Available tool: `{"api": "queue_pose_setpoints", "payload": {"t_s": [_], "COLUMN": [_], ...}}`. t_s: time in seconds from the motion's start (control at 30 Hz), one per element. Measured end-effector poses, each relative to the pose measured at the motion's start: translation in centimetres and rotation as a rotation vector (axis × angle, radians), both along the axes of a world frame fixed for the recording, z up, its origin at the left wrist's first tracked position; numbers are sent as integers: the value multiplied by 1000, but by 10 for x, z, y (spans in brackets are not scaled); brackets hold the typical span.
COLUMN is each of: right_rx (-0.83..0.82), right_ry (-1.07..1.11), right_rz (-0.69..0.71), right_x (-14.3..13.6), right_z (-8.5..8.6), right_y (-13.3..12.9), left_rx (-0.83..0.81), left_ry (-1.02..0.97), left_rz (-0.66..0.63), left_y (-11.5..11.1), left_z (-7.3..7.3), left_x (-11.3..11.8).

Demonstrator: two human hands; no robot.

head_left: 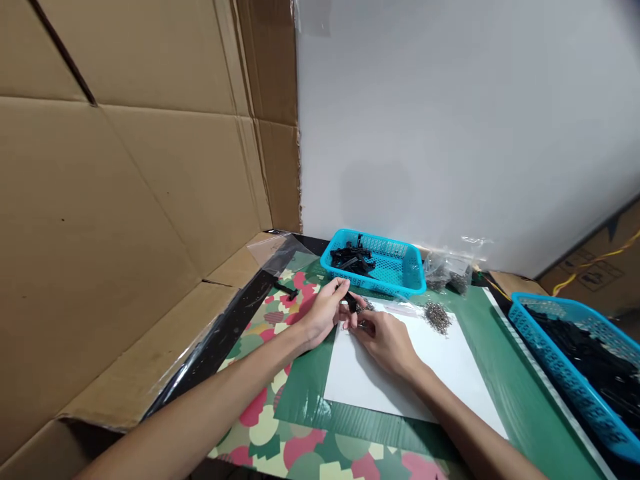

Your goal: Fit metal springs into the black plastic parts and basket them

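Above the left part of a white sheet [400, 387], my left hand [327, 310] grips a small black part [351, 302] between thumb and fingers. My right hand [387, 340] meets it from the right, its fingers pinched together by the lower end of the part; whatever they hold is too small to make out. Just behind the fingers lies a small pile of metal pieces [367, 305], partly hidden. A second pile of small metal pieces [437, 317] rests on the sheet's back right.
A blue basket [400, 288] with black parts stands behind my hands, beside clear bags [450, 273] of small pieces. Another blue basket [560, 350] is at the right. A black part [286, 289] lies on the patterned cover. Cardboard [150, 200] walls the left.
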State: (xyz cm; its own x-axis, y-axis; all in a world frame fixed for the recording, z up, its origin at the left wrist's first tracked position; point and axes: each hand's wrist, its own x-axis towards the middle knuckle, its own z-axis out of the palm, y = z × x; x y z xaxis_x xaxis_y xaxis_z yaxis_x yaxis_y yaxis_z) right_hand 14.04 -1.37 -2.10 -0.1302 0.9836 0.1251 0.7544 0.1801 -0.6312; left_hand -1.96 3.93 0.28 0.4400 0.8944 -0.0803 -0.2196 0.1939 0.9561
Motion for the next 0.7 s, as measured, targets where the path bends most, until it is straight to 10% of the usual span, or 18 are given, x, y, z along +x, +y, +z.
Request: {"api": "queue_pose_setpoints", "payload": {"t_s": [0.43,0.7], "right_rx": [-110,58], "right_ry": [714,160], "right_rz": [78,50], "right_x": [39,42], "right_z": [-1,-1], "right_y": [-8,-13], "left_rx": [-68,-135], "left_ry": [-41,28], "left_rz": [-68,-106], "left_y": [-10,-14], "left_z": [9,3], "left_x": [5,7]}}
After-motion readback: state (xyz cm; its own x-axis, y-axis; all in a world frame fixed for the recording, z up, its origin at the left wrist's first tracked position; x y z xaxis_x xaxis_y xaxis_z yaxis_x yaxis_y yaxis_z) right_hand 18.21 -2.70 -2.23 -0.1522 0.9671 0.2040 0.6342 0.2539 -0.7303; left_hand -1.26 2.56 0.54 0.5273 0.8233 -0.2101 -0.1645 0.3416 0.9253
